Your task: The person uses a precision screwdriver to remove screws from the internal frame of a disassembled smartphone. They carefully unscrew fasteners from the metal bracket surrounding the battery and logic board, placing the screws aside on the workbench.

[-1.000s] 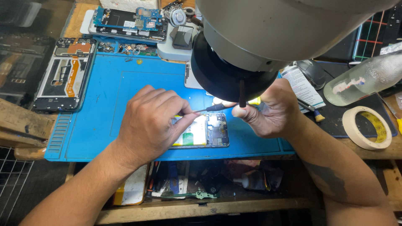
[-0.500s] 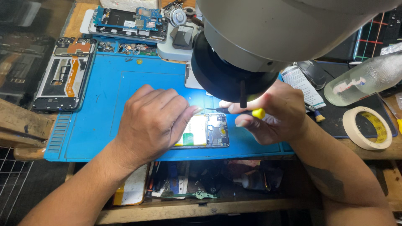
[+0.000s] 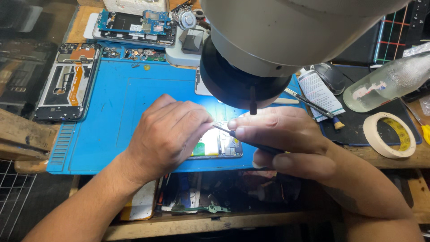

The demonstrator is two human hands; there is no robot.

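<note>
The right hand (image 3: 286, 139) pinches a thin dark tool (image 3: 251, 142), its tip touching the open phone (image 3: 218, 145). The left hand (image 3: 172, 132) presses flat on the phone, fingers closed together. The phone lies on the blue mat (image 3: 116, 103), under the big microscope (image 3: 268, 40). A tape roll (image 3: 389, 134) sits right of the mat.

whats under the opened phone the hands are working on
The opened phone lies on the blue work mat. The left hand covers the phone's left part; the right hand holds a thin dark tool over it. What lies beneath the hands is hidden.
</note>
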